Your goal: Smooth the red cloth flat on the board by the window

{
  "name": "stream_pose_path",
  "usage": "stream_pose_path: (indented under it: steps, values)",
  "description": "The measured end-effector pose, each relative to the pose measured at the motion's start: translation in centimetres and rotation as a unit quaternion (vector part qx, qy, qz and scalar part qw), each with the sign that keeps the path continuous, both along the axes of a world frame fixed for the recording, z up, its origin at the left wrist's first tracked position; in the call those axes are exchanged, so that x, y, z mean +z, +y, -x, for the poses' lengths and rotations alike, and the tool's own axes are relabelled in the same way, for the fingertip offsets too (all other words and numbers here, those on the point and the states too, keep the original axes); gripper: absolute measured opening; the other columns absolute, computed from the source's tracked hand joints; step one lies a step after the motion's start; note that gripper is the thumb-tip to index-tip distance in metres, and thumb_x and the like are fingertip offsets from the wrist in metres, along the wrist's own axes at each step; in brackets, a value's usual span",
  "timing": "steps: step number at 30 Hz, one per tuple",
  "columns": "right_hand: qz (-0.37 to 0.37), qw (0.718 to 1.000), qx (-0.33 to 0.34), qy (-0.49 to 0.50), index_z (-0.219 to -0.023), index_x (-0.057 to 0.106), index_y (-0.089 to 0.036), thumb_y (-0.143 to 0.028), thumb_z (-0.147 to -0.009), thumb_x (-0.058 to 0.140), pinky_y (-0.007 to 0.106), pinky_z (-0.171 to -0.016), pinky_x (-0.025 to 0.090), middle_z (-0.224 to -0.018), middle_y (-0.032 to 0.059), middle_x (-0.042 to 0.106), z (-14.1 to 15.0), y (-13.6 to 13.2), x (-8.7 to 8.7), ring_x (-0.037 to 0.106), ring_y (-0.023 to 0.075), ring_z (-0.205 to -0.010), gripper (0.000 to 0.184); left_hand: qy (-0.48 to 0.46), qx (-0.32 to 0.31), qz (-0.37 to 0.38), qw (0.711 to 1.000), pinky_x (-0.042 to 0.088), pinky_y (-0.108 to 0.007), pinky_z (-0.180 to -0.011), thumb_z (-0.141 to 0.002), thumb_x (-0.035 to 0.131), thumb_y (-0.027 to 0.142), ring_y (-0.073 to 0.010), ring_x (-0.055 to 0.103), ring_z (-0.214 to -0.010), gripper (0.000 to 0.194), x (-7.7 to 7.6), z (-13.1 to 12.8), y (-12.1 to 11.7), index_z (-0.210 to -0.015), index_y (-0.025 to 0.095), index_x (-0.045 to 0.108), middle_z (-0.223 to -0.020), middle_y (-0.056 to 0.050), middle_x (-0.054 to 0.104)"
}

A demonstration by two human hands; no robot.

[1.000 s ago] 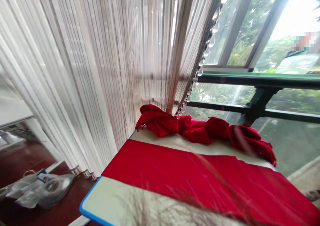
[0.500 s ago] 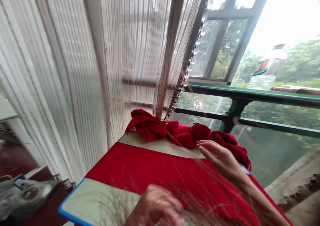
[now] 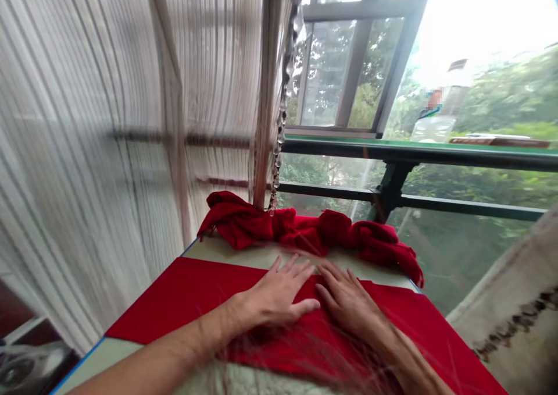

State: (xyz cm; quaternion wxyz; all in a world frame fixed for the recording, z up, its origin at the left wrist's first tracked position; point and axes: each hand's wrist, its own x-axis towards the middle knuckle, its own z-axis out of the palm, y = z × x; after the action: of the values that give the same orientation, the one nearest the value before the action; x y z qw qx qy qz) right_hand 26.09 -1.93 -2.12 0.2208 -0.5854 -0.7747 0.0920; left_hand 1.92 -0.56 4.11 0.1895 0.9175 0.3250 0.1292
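The flat, smooth red cloth (image 3: 174, 302) lies as a wide strip across the pale table with a blue edge (image 3: 244, 258). The person's left hand (image 3: 283, 293) rests palm down on the middle of this cloth, its fingers spread wide and its thumb pointing to the right hand (image 3: 349, 299). The right hand lies just beside it, also palm down, with fingers stretched forward and narrower gaps between them. Neither hand grasps anything. Behind the cloth, along the far table edge, lies a crumpled heap of red fabric (image 3: 235, 223). On the left hangs a pale, striped, sheer curtain (image 3: 131, 209). Beyond the heap runs a dark green railing (image 3: 457, 155), and a clear plastic bottle (image 3: 433, 130) stands on it.
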Motion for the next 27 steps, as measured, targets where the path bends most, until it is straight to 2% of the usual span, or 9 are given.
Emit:
stream_pose_path:
  steps: [2, 5, 10, 15, 19, 22, 24, 27]
  values:
    - [0.016, 0.999, -0.019, -0.03, -0.162, 0.058, -0.015, -0.048, -0.107, 0.046, 0.068, -0.141, 0.02, -0.175, 0.0196, 0.053, 0.2, -0.1, 0.2, 0.038, 0.0375, -0.169, 0.066, 0.06, -0.009, 0.005, 0.998, 0.005, -0.072, -0.138, -0.111, 0.053, 0.072, -0.0409, 0.013, -0.173, 0.091, -1.4, 1.1, -0.4, -0.179, 0.017, 0.031, -0.185, -0.019, 0.026]
    - [0.031, 0.997, -0.03, -0.062, -0.165, 0.055, -0.015, -0.048, -0.108, 0.042, 0.064, -0.142, 0.02, -0.177, 0.0167, 0.05, 0.5, -0.3, 0.7, 0.036, 0.0341, -0.17, 0.067, 0.1, -0.012, 0.002, 0.995, 0.004, -0.072, -0.138, -0.109, 0.05, 0.078, -0.0392, 0.011, -0.174, 0.093, -1.9, 1.4, -0.7, -0.18, 0.021, 0.028, -0.186, -0.015, 0.024]
    - [0.068, 0.991, -0.025, -0.108, -0.165, 0.055, -0.011, -0.047, -0.11, 0.036, 0.062, -0.142, 0.024, -0.179, 0.0171, 0.047, 1.1, -0.9, 2.4, 0.035, 0.0333, -0.171, 0.068, 0.068, -0.007, 0.015, 0.998, 0.006, -0.07, -0.139, -0.112, 0.047, 0.074, -0.0382, 0.013, -0.174, 0.088, -1.1, 1.4, -1.1, -0.178, 0.018, 0.034, -0.185, -0.015, 0.025]
    - [0.07, 0.993, -0.027, -0.094, -0.166, 0.053, -0.01, -0.045, -0.11, 0.038, 0.063, -0.142, 0.022, -0.179, 0.0184, 0.047, 1.4, -1.3, 3.5, 0.036, 0.0356, -0.17, 0.067, 0.08, 0.011, 0.022, 0.996, 0.006, -0.066, -0.14, -0.111, 0.057, 0.066, -0.037, 0.013, -0.174, 0.083, -0.5, 1.6, -1.5, -0.178, 0.021, 0.035, -0.184, -0.014, 0.028]
    - [0.06, 0.995, -0.025, -0.073, -0.164, 0.055, -0.008, -0.046, -0.11, 0.042, 0.063, -0.142, 0.023, -0.177, 0.0205, 0.049, 1.2, -1.4, 3.5, 0.038, 0.0376, -0.169, 0.067, 0.086, 0.004, 0.016, 0.996, 0.003, -0.069, -0.139, -0.11, 0.055, 0.071, -0.039, 0.01, -0.174, 0.087, -0.3, 1.8, -1.7, -0.178, 0.02, 0.034, -0.185, -0.015, 0.025]
    - [0.046, 0.998, -0.02, -0.043, -0.162, 0.057, -0.006, -0.046, -0.11, 0.044, 0.063, -0.142, 0.022, -0.176, 0.0233, 0.05, 1.0, -1.5, 3.1, 0.038, 0.0387, -0.169, 0.067, 0.072, -0.004, 0.001, 0.997, -0.002, -0.065, -0.14, -0.111, 0.051, 0.075, -0.0354, 0.008, -0.175, 0.09, -0.2, 1.8, -2.2, -0.179, 0.02, 0.032, -0.186, -0.014, 0.021]
    - [0.035, 0.999, -0.013, -0.017, -0.16, 0.059, -0.007, -0.046, -0.109, 0.047, 0.065, -0.141, 0.021, -0.174, 0.0244, 0.053, 0.8, -1.4, 2.8, 0.039, 0.0386, -0.168, 0.066, 0.067, -0.014, 0.015, 0.998, 0.0, -0.063, -0.141, -0.111, 0.051, 0.074, -0.0338, 0.008, -0.175, 0.09, 0.1, 1.5, -2.8, -0.18, 0.021, 0.028, -0.186, -0.013, 0.019]
    - [0.008, 0.999, 0.0, 0.032, -0.156, 0.065, -0.013, -0.047, -0.109, 0.049, 0.066, -0.14, 0.026, -0.171, 0.0219, 0.057, 0.2, -1.0, 2.9, 0.044, 0.0361, -0.166, 0.06, 0.093, -0.014, 0.052, 0.994, 0.006, -0.067, -0.14, -0.109, 0.059, 0.068, -0.0362, 0.011, -0.174, 0.091, 0.8, 1.0, -3.5, -0.18, 0.02, 0.028, -0.185, -0.015, 0.02]
